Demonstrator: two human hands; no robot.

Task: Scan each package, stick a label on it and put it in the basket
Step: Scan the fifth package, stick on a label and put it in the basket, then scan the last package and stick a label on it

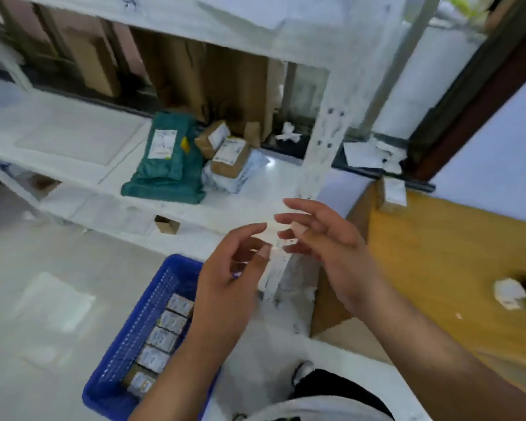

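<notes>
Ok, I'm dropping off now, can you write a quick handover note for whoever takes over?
Left hand and right hand: raised together beside the blue plastic basket, fingers loosely bent. Blur hides whether they pinch a label.
Done: a row of small labelled boxes lies in the basket.
Probably left: green plastic mailer and brown cardboard boxes on the white shelf.

Bright, even light; motion-blurred throughout; wide-angle bending at edges.

One wide-angle view, worn on the person's head, faces forward and down. The left hand (pixel 234 271) and right hand (pixel 328 247) sit close at mid-frame; farther off are the shelf (pixel 73 138) ahead, basket (pixel 176 264) lower left, table (pixel 438 253) right.
</notes>
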